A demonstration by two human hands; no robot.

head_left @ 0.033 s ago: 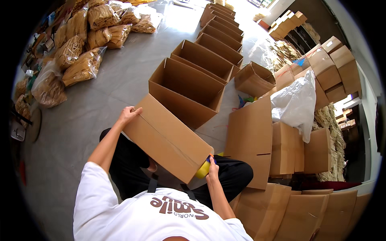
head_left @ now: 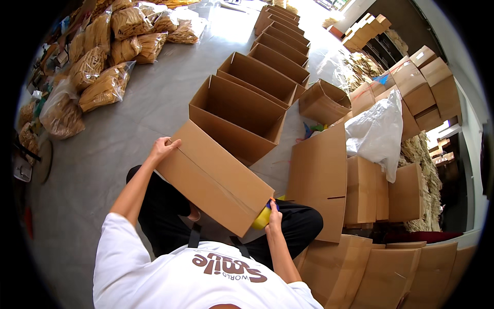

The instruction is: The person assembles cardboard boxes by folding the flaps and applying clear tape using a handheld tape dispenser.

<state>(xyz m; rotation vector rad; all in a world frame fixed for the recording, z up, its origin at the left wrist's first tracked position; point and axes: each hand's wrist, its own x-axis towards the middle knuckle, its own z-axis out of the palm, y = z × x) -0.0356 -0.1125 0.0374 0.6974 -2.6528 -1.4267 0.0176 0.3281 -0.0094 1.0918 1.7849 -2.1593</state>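
A closed brown cardboard box lies slanted in front of me, between my knees, with a seam running along its top face. My left hand grips its far left corner, thumb on top and the other fingers curled over the edge. At the near right end, my right hand is closed round a tape dispenser with a yellow roll and blue and orange parts. The dispenser is against that end of the box; its contact with the seam is hidden.
A row of open cardboard boxes stretches away ahead. Clear bags of tan strips are piled at the far left. To my right stand flattened cartons, a white plastic sheet and stacked boxes.
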